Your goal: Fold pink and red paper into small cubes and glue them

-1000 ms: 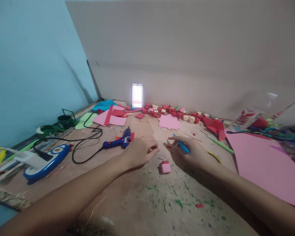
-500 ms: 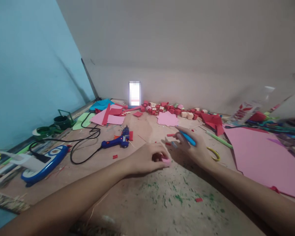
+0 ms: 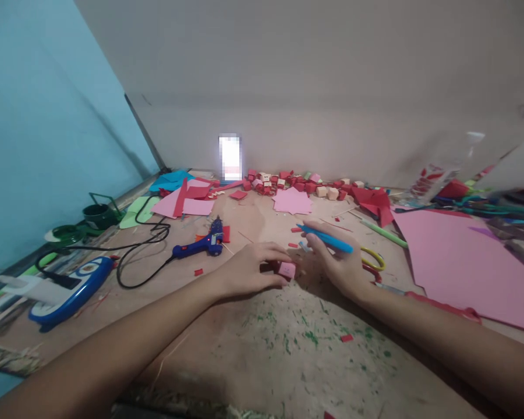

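Note:
My left hand (image 3: pixel 255 267) rests on the wooden table, its thumb and fingers closed around a small pink cube (image 3: pixel 287 270). Small dark marks like a face show on the cube. To the right, my right hand (image 3: pixel 338 262) grips a blue pen (image 3: pixel 327 238), whose tip points left and away from me, apart from the cube. Beside that hand lie yellow-handled scissors (image 3: pixel 373 259), partly hidden by it. Little red paper scraps (image 3: pixel 296 230) lie just beyond the hands.
A blue glue gun (image 3: pixel 201 247) with a black cord lies at left, near a blue power strip (image 3: pixel 72 299). Against the wall stand a lit phone (image 3: pixel 230 157) and several small cubes (image 3: pixel 305 185). Pink sheets (image 3: pixel 467 262) and a plastic bottle (image 3: pixel 441 174) are at right.
My right hand has turned, so more of the blue pen shows. In my left hand the pink cube is more exposed, with its marks visible. The whole view has shifted slightly.

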